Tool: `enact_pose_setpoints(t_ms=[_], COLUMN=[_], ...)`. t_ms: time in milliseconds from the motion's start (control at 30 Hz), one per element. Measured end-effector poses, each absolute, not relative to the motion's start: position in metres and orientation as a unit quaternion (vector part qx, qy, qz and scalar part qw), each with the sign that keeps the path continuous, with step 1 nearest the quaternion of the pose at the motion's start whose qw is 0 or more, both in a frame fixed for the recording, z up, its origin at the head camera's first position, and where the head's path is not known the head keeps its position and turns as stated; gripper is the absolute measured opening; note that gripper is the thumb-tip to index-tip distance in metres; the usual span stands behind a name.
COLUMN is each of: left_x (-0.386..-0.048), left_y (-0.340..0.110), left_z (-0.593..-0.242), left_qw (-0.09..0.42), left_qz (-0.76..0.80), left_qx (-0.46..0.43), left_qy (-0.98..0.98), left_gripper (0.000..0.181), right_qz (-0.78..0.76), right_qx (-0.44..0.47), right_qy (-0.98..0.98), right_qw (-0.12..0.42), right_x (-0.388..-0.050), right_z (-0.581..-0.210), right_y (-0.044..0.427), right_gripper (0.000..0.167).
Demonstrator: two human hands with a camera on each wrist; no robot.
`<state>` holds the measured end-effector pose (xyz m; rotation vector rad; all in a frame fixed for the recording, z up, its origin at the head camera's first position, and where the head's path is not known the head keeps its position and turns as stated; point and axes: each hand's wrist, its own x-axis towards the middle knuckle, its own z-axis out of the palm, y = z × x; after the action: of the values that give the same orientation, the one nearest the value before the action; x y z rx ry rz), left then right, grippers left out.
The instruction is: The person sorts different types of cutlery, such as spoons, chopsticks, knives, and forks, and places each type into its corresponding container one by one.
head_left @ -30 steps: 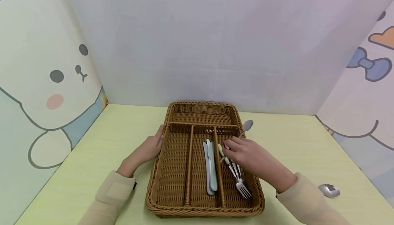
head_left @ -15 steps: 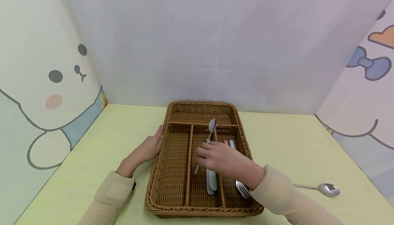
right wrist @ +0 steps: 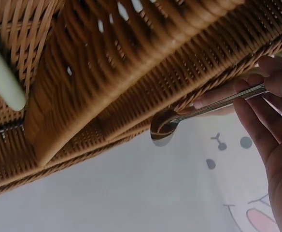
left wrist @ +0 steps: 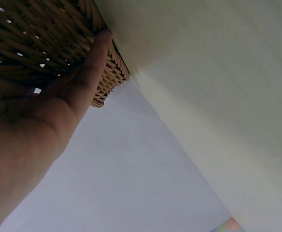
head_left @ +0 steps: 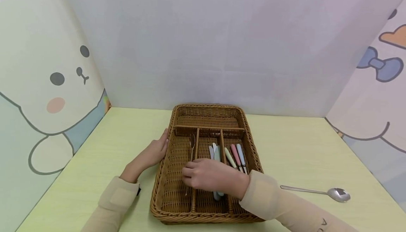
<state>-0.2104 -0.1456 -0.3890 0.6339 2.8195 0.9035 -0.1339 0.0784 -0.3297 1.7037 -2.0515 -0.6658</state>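
Observation:
My right hand (head_left: 203,175) pinches a metal spoon (head_left: 192,144) by its handle above the left compartment of the brown wicker cutlery basket (head_left: 210,219). The right wrist view shows the thumb and fingers on the handle of the spoon (right wrist: 194,115), its bowl pointing away. Against the basket's outer left wall lies my left hand (head_left: 155,152); in the left wrist view, a straight finger of the left hand (left wrist: 49,116) presses along the weave. Several table knives (head_left: 217,154) lie in the middle compartment, partly behind the right hand. Forks with green, pink and blue handles (head_left: 240,154) fill the right one; the forearm covers their tines.
A second metal spoon (head_left: 338,194) lies on the pale yellow table (head_left: 301,147), right of the basket. Upright dividers (head_left: 209,129) part the basket, with a wide compartment across its back. A plain pale wall (head_left: 203,48) rises behind; cartoon-printed panels (head_left: 57,55) stand at both sides.
The right hand has carried its spoon leftward, from over the forks, past the knives, to the left compartment. The coloured fork handles and the other spoon's handle are now uncovered. The left hand stays put.

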Motion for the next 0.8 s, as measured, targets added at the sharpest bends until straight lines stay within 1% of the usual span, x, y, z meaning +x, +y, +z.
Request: enact_pose_setpoints(t_ms=[200,367,533,800], left_x=[-0.210,-0.210,-0.210,-0.210], left_y=[-0.145,-0.145,-0.145,-0.146], left_z=[-0.389,-0.389,-0.389,-0.391], left_qw=[0.055,0.057,0.056,0.052], left_qz=[0.301,0.305,0.307,0.304], left_qx=[0.211,0.209,0.208,0.210], left_qy=[0.928,0.928,0.927,0.928], left_gripper=[0.053,0.053,0.053,0.053], right_qz=[-0.249,-0.255,-0.242,-0.229], right_qx=[0.615,0.610,0.601,0.587], right_qy=[-0.730,-0.739,-0.755,-0.767], right_qw=[0.162,0.128,0.106,0.122], right_x=[-0.134,-0.135,-0.138,-0.140], right_z=[-0.337,-0.344,-0.345,-0.348], right_y=[0.068,0.061,0.057,0.054], right_gripper=[0.016,0.019,0.020,0.017])
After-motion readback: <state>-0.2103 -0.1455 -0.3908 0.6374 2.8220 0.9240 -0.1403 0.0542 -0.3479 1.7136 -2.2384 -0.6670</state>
